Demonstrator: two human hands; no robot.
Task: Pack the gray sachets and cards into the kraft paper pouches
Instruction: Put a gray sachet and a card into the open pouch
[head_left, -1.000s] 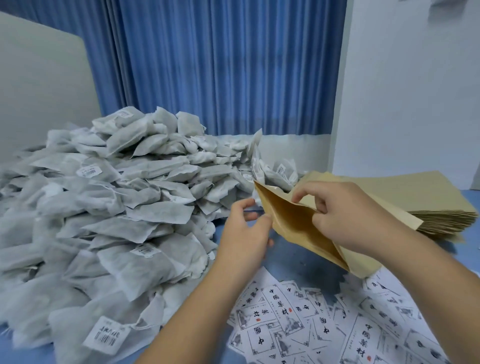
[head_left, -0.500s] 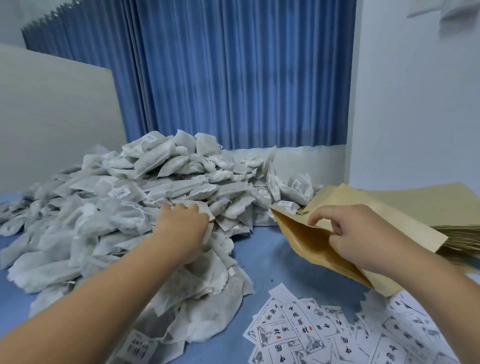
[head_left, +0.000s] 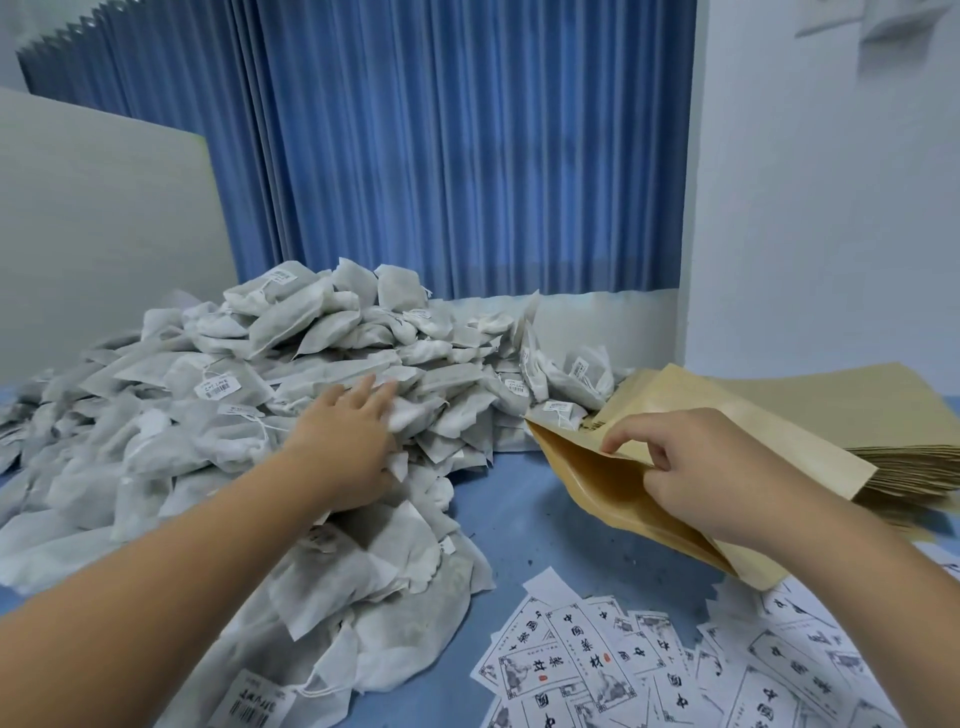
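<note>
Gray sachets (head_left: 311, 332) directly beneath left hand (head_left: 347, 441)

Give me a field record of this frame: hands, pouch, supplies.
left hand: fingers straight, resting on the gray sachet pile
right hand: pinches the top edge of the kraft paper pouch, holding its mouth open toward the pile
pouch stack: lying flat behind the right hand
cards: scattered on the blue table, nearest the camera
sachet picked: none yet
</note>
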